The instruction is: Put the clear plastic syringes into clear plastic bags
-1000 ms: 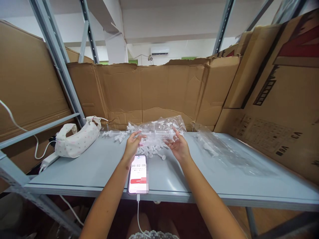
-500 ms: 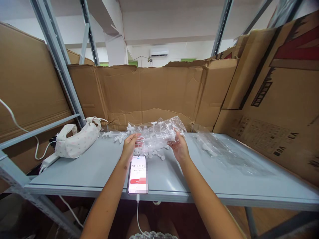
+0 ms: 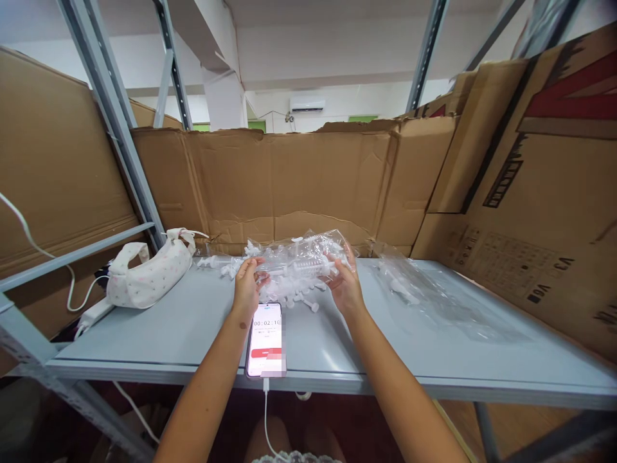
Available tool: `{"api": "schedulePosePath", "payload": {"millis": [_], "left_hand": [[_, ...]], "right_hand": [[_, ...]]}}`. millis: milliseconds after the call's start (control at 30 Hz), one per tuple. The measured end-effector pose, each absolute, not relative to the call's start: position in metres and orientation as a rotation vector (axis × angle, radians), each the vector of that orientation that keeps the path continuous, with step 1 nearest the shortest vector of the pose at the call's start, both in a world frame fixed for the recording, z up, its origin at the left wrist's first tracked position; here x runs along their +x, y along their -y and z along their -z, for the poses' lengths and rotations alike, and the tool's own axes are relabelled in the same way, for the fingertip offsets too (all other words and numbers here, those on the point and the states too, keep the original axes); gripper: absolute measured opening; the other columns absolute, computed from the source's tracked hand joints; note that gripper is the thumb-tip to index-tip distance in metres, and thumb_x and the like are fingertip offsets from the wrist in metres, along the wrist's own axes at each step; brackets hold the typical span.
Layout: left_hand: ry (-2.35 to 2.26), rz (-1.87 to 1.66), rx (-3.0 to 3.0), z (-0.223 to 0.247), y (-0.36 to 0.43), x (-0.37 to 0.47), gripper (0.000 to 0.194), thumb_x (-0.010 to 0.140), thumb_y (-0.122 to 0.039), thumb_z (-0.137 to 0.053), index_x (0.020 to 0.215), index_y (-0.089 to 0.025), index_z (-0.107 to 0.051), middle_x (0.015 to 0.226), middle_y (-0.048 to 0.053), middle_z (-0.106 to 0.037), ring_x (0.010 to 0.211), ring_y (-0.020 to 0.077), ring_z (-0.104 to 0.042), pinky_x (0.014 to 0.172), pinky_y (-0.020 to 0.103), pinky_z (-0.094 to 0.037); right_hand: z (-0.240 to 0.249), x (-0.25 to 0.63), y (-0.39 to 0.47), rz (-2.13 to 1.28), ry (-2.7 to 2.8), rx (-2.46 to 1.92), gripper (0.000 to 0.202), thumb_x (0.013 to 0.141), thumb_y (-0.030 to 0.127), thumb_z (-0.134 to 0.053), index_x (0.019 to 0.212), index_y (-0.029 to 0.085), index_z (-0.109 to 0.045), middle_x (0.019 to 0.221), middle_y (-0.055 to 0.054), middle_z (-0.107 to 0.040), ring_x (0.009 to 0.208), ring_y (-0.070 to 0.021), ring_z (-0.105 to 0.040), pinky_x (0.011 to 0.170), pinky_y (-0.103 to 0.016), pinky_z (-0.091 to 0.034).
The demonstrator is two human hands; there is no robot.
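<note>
A clear plastic bag [image 3: 315, 247] with a white syringe-like piece [image 3: 308, 265] in it is held up between my two hands. At its left end, my left hand [image 3: 248, 283] pinches the plastic between thumb and fingers. The fingers of my right hand [image 3: 344, 280] are closed round the bag's right end. Below and behind the bag lie several small white plastic parts [image 3: 294, 296], partly hidden by it. More white parts [image 3: 224, 265] lie to the left, on the grey shelf.
A phone [image 3: 265, 341] showing a timer lies near the front edge, its cable hanging down. A white patterned pouch [image 3: 152, 276] rests at the left. Clear bags [image 3: 434, 299] lie at the right. Cardboard [image 3: 299, 173] walls the back and sides.
The syringe-like piece and bag have tilted and shifted slightly. My left hand has moved a little to the left, and my right fingers have changed their hold on the bag.
</note>
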State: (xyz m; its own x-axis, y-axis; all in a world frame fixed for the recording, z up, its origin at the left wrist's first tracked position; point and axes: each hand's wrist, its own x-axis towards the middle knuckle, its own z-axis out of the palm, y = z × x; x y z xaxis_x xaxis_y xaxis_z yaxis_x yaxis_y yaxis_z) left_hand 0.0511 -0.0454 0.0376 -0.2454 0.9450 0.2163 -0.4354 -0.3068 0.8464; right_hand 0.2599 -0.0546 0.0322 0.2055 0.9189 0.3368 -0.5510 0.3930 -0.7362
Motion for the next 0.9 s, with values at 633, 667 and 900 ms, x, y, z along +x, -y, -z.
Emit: {"api": "schedulePosePath", "payload": {"millis": [633, 667, 900], "left_hand": [[-0.634, -1.228, 1.707, -0.036, 0.061, 0.058, 0.03, 0.074, -0.033, -0.07, 0.101, -0.018, -0.069, 0.103, 0.013, -0.068, 0.096, 0.0224, -0.063, 0.083, 0.032, -0.048], [-0.606, -1.169, 1.712, -0.036, 0.063, 0.06, 0.034, 0.073, -0.033, -0.071, 0.104, -0.019, -0.068, 0.112, 0.013, -0.065, 0.104, 0.024, -0.06, 0.087, 0.033, -0.047], [-0.353, -1.095, 1.502, -0.039, 0.073, 0.057, 0.085, 0.056, -0.042, -0.082, 0.133, -0.037, -0.045, 0.145, 0.009, -0.039, 0.12, 0.031, -0.05, 0.094, 0.043, -0.045]], "right_hand": [[-0.019, 0.247, 0.066, -0.264, 1.183, -0.624, 0.065, 0.085, 0.04, -0.055, 0.14, 0.024, -0.026, 0.125, -0.016, -0.058, 0.119, -0.0261, -0.053, 0.088, -0.043, -0.05], [-0.016, 0.247, 0.067, -0.233, 1.226, -0.623, 0.062, 0.084, 0.039, -0.056, 0.139, 0.025, -0.029, 0.125, -0.015, -0.058, 0.119, -0.0267, -0.053, 0.087, -0.044, -0.051], [-0.011, 0.249, 0.07, 0.133, 1.732, -0.434, 0.047, 0.087, 0.035, -0.051, 0.133, 0.028, -0.044, 0.131, -0.009, -0.055, 0.128, -0.027, -0.045, 0.103, -0.051, -0.041]]}}
